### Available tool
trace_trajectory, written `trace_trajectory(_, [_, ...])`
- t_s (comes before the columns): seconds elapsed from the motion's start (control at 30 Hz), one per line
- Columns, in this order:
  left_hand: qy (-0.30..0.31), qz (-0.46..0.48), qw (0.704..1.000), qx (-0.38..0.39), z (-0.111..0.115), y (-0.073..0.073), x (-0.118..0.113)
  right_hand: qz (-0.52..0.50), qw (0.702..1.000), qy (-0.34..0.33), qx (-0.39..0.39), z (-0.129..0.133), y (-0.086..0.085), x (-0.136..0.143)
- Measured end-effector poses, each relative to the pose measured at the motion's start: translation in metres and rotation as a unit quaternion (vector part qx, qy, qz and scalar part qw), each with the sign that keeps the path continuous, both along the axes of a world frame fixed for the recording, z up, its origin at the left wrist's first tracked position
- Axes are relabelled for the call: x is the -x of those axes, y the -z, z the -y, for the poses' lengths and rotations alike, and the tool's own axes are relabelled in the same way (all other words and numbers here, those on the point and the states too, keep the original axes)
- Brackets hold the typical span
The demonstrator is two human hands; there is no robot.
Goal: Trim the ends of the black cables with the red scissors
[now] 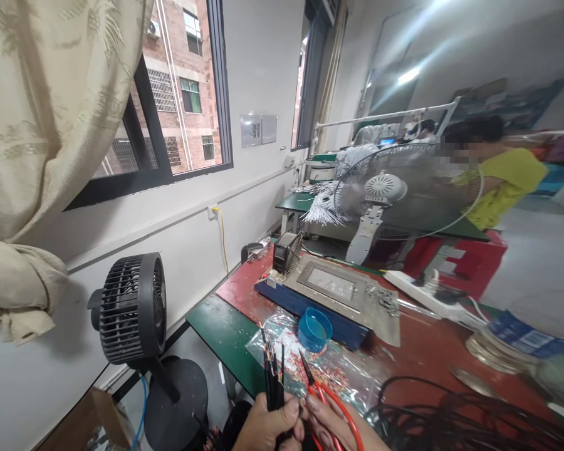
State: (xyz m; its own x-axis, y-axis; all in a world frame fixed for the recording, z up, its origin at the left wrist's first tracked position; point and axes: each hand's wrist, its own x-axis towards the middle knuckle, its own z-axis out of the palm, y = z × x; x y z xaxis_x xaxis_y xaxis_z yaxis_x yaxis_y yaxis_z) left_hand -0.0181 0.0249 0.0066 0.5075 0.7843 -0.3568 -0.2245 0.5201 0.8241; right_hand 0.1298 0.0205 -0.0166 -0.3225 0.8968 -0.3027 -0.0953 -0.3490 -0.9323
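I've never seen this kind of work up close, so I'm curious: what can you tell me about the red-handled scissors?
The scissors have slim, dark, pointed blades that look like metal, and glossy red handles that look plastic or plastic-coated. The right hand holds them by the handles, partly covering these. The blades appear closed or nearly so, pointing up and slightly left in the picture. Whether the tips touch anything is unclear.
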Motion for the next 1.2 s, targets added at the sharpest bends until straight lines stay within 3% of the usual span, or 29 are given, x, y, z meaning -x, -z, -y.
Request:
trace_trajectory(0.27, [0.007,0.011,0.999,0.029,-0.002,0.006,0.001,0.002,0.999,0.01,0.042,0.003,-0.026,0.0])
trace_trajectory(0.43, [0.024,0.025,0.999,0.005,0.0,0.004,0.004,-0.045,0.993,0.042,0.099,0.008,-0.025,0.002])
trace_trajectory(0.73, [0.007,0.077,0.996,-0.046,0.002,0.016,0.001,-0.067,0.986,0.073,0.131,0.012,-0.024,0.007])
trace_trajectory(0.83, [0.0,0.061,0.997,-0.037,0.002,0.012,0.001,-0.05,0.988,0.07,0.125,0.012,-0.029,0.006])
trace_trajectory(1.03, [0.015,0.03,0.999,-0.022,0.002,-0.008,0.003,-0.027,0.998,0.039,0.041,0.014,-0.045,0.001])
trace_trajectory(1.2, [0.045,0.044,0.997,-0.04,0.001,-0.007,0.004,-0.019,0.996,0.043,0.07,0.016,-0.048,0.0])
